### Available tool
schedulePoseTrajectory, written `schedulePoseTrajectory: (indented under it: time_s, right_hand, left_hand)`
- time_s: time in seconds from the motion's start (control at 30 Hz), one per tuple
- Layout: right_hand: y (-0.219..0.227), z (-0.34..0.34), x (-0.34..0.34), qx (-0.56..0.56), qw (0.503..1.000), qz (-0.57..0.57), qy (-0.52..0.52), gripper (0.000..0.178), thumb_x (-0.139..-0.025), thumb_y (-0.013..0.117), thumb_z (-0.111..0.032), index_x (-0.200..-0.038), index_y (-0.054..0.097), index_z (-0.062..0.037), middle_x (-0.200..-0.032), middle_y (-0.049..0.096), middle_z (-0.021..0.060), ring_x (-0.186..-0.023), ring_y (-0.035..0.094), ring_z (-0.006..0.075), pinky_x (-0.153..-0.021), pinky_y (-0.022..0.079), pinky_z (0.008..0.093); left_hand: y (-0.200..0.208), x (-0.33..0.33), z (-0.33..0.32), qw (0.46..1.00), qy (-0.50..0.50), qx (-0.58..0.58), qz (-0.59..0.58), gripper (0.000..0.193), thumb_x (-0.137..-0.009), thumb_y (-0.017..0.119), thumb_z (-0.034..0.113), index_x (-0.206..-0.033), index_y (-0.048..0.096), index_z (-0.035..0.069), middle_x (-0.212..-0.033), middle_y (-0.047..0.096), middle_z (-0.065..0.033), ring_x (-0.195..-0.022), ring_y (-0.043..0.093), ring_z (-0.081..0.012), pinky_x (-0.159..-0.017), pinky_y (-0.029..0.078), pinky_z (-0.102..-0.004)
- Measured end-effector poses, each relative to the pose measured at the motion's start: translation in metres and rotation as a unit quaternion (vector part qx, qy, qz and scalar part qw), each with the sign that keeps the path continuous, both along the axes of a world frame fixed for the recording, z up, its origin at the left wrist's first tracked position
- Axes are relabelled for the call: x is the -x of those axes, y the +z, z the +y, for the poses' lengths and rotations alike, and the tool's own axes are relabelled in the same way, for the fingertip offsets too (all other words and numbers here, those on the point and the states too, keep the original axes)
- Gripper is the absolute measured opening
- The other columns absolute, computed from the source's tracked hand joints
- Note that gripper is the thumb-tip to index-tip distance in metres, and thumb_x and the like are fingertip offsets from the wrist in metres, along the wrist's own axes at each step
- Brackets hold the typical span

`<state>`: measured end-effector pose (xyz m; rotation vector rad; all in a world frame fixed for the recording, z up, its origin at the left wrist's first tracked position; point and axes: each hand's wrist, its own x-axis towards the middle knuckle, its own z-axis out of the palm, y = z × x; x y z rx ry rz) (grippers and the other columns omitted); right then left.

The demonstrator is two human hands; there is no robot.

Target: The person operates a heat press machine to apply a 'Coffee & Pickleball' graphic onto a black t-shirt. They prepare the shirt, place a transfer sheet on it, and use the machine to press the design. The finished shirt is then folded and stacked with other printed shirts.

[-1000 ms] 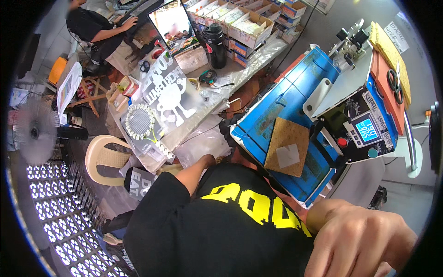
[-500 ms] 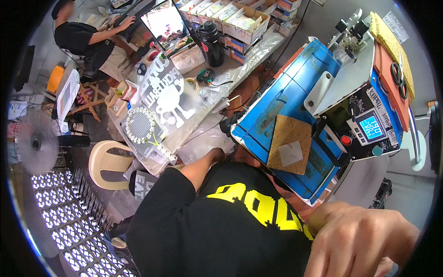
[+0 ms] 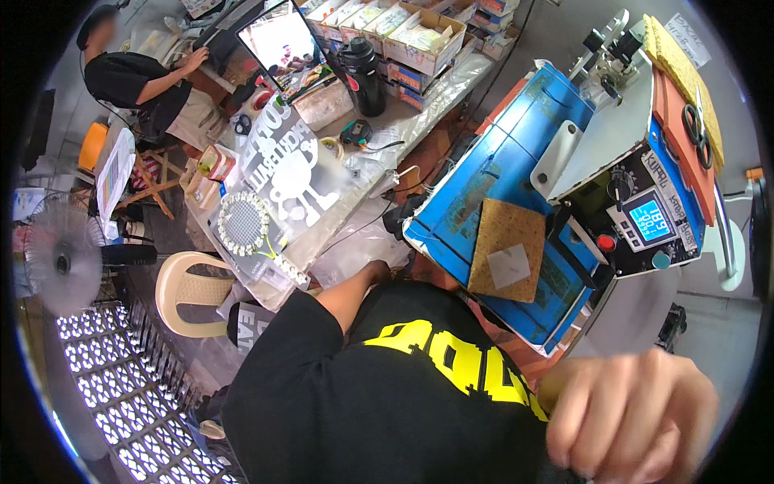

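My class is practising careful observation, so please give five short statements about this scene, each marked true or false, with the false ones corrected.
1. A brown pad lies on the blue heat press. True.
2. The black bottle stands on the floor. False: it stands on the table.
3. The wearer's black shirt bears yellow print. True.
4. The fingers of the right hand are spread wide. False: they are curled in.
5. The plastic chair is beige. True.
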<state>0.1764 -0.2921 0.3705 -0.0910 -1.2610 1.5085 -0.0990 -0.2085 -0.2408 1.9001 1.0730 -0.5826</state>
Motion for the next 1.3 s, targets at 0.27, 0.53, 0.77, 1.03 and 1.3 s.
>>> schedulePoseTrajectory:
  time_s: [0.27,0.53,0.77,1.03,1.3]
  right_hand:
    - [-0.099,-0.002,-0.013,-0.099,0.515,-0.595,-0.609,0.032,-0.076,0.061,0.007,-0.108,0.062,0.0019,-0.097,0.061,0.0168,-0.089,0.06,0.0317,-0.085,0.046,0.0392]
    - [-0.125,-0.004,-0.025,0.008,0.466,-0.653,-0.597,0.022,-0.079,0.066,-0.01,-0.098,0.061,-0.0005,-0.091,0.063,0.0172,-0.082,0.063,0.0356,-0.072,0.05,0.0439]
    - [-0.126,0.01,-0.026,0.041,0.311,-0.8,-0.512,0.035,-0.085,0.067,-0.037,-0.072,0.054,-0.0084,-0.063,0.06,0.0103,-0.061,0.061,0.0343,-0.056,0.045,0.0431]
    - [-0.14,0.001,-0.046,-0.044,0.288,-0.786,-0.546,0.039,-0.082,0.071,-0.04,-0.067,0.053,-0.0082,-0.058,0.055,0.0124,-0.052,0.056,0.0348,-0.048,0.042,0.0448]
    - [-0.144,-0.049,-0.084,-0.012,0.277,-0.793,-0.543,0.047,-0.088,0.064,-0.041,-0.063,0.048,-0.0048,-0.057,0.051,0.0194,-0.052,0.051,0.042,-0.047,0.037,0.0493]
  left_hand:
    - [0.004,-0.003,0.002,0.998,0.04,0.026,0.044,0.033,-0.078,0.059,0.033,-0.092,0.074,0.007,-0.096,0.07,-0.0199,-0.088,0.067,-0.0337,-0.078,0.052,-0.0423]
    - [-0.011,-0.002,0.004,0.996,0.068,0.029,0.039,0.036,-0.075,0.064,0.035,-0.093,0.074,0.006,-0.096,0.07,-0.0201,-0.087,0.067,-0.0336,-0.077,0.052,-0.0424]
    - [-0.019,-0.013,0.0,0.998,0.008,0.034,0.044,0.039,-0.071,0.069,0.035,-0.098,0.073,0.007,-0.095,0.071,-0.0176,-0.085,0.068,-0.031,-0.076,0.053,-0.0414]
    - [-0.003,-0.02,0.032,0.999,0.045,-0.031,0.004,0.042,-0.085,0.058,0.034,-0.123,0.058,0.017,-0.111,0.067,-0.0162,-0.093,0.066,-0.03,-0.075,0.054,-0.045]
    - [0.006,0.025,0.01,0.975,0.033,0.186,0.115,0.049,-0.095,0.049,0.033,-0.142,0.044,0.02,-0.12,0.063,-0.0193,-0.093,0.066,-0.0345,-0.075,0.055,-0.0481]
